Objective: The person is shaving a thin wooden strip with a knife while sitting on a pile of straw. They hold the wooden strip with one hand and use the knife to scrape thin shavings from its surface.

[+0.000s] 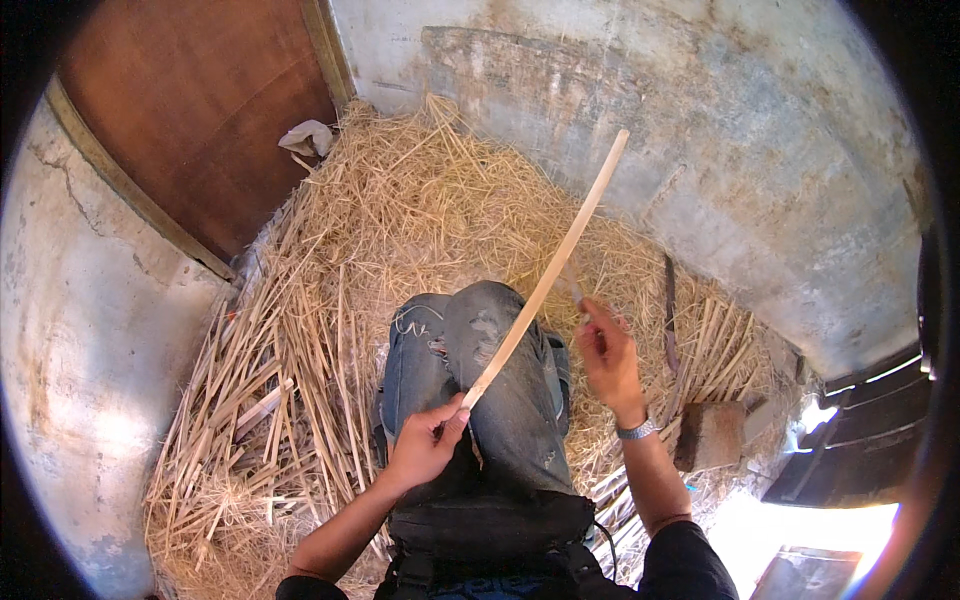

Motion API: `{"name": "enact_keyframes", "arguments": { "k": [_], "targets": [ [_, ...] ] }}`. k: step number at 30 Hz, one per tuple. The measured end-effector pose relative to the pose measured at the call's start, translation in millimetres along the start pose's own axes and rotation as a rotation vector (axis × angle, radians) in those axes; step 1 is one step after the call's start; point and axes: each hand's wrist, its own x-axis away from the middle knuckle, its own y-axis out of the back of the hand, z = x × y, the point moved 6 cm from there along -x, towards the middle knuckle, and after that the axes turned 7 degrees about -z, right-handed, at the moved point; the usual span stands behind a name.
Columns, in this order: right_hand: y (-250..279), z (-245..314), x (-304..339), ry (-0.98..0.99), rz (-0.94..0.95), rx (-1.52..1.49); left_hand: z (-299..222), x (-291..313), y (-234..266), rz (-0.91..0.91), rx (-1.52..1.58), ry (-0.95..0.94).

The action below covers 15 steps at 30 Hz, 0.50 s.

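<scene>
My left hand (428, 442) is closed around the lower end of a long, pale split-bamboo strip (556, 262). The strip slants up and to the right, over my knees, its far end in front of the grey wall. To the right of the strip, my right hand (606, 350) has its fingers curled around a knife (574, 284). The thin blade points up towards the strip and looks blurred; I cannot tell whether it touches it. Most of the knife's handle is hidden in my fingers.
Straw-like shavings (430, 200) cover the floor ahead. Many split strips (300, 370) lie at left, more (718, 335) at right. A dark long-bladed tool (670, 315) lies near a brown block (708, 436). A brown door panel (200, 110) and a weathered wall (640, 90) stand behind.
</scene>
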Motion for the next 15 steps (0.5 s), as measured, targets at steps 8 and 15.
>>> {"name": "enact_keyframes", "arguments": {
  "k": [8,15],
  "targets": [
    [-42,32,31,0.254,0.248,0.33,-16,2,1,-0.112,-0.143,-0.136],
    [-61,31,26,0.268,0.316,0.518,-14,12,2,-0.088,-0.164,-0.043]
  ]
}}
